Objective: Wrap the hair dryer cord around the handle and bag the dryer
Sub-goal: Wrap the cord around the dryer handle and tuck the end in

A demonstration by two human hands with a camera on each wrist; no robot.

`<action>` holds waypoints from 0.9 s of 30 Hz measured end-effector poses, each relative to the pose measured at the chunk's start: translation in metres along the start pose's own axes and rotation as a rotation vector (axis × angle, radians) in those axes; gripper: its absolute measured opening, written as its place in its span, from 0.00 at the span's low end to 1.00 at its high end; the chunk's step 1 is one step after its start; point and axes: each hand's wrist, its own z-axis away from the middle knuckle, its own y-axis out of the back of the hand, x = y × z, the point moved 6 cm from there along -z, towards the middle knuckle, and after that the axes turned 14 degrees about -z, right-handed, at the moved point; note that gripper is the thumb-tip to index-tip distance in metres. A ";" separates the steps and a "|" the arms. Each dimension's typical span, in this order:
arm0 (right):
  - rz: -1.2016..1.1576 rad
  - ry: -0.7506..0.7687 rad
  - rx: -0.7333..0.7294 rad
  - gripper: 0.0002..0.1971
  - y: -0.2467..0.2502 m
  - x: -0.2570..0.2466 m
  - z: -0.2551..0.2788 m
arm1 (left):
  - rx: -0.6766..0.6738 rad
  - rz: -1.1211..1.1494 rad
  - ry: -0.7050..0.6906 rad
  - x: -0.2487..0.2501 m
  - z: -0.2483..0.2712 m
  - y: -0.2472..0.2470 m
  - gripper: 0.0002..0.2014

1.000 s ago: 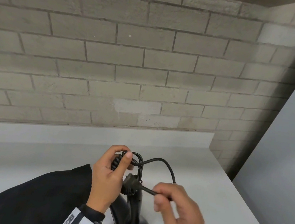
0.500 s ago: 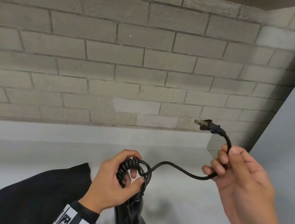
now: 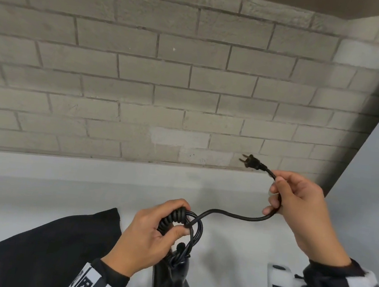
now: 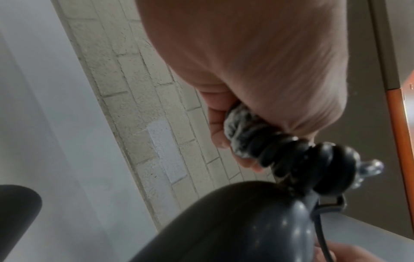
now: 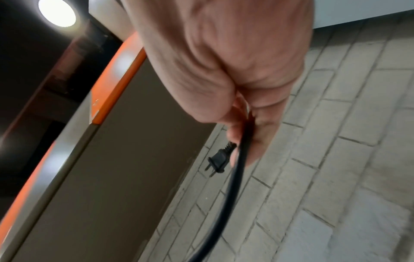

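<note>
Your left hand (image 3: 149,235) clamps the coiled cord (image 3: 172,221) against the dryer handle (image 3: 172,276) while your right hand (image 3: 299,207) grips the plug end (image 3: 252,162), keeping slack for winding.

Much of the dryer escapes us
We see the hair dryer (image 3: 173,283) cut off below; the left hand (image 3: 149,235) hides its handle

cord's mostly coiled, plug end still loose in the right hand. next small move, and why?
Probably bring the right hand back toward the left hand and lay the loose cord as another turn over the coils there. The left hand already grips the wound coils at the dryer handle; only a short free stretch and the plug remain, and the black bag lies beside it.
</note>
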 end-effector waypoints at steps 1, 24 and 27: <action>-0.048 -0.021 0.009 0.10 0.003 0.003 -0.003 | -0.009 0.004 0.004 0.000 0.000 0.002 0.12; 0.695 0.386 -0.612 0.15 -0.059 0.006 0.023 | -0.013 -0.010 0.023 0.008 0.005 -0.001 0.13; 0.477 0.191 -0.558 0.15 -0.062 0.024 0.023 | 0.013 0.036 0.038 0.010 0.006 0.000 0.13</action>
